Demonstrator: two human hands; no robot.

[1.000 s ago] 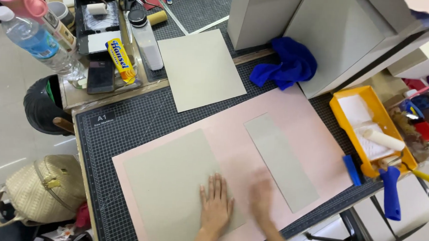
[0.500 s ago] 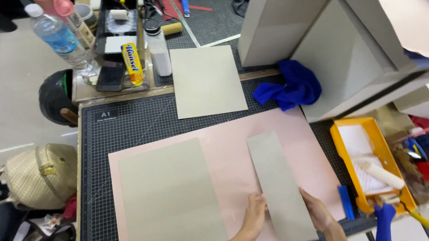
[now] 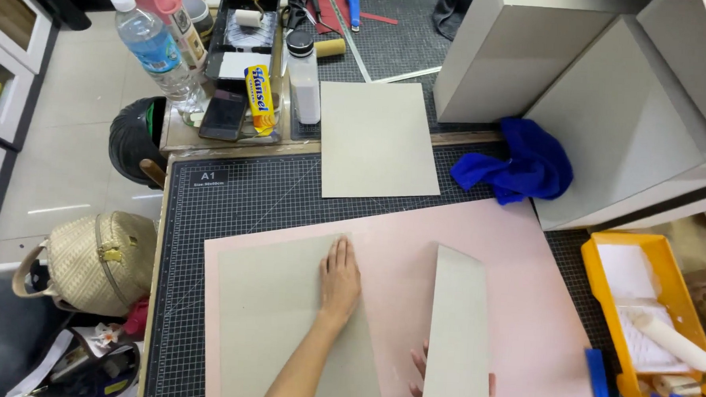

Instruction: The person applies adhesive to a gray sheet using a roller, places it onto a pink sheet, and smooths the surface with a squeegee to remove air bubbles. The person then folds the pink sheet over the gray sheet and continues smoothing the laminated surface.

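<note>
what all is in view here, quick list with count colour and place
grey board: 1, large, flat on pink sheet, left
narrow grey board: 1, lifted off pink sheet, right
spare grey board: 1, on cutting mat, top
pink sheet: 1, centre of mat
cutting mat: 1, dark, gridded
blue cloth: 1, right of spare board
yellow tray: 1, far right, holds white roller
water bottle: 1, clear, top left
woven bag: 1, beige, floor left
left hand: flat on large board
right hand: mostly hidden behind narrow board

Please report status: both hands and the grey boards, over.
Left hand flat on large grey board. Right hand lifts narrow grey strip off pink sheet. Nothing between them.
</note>
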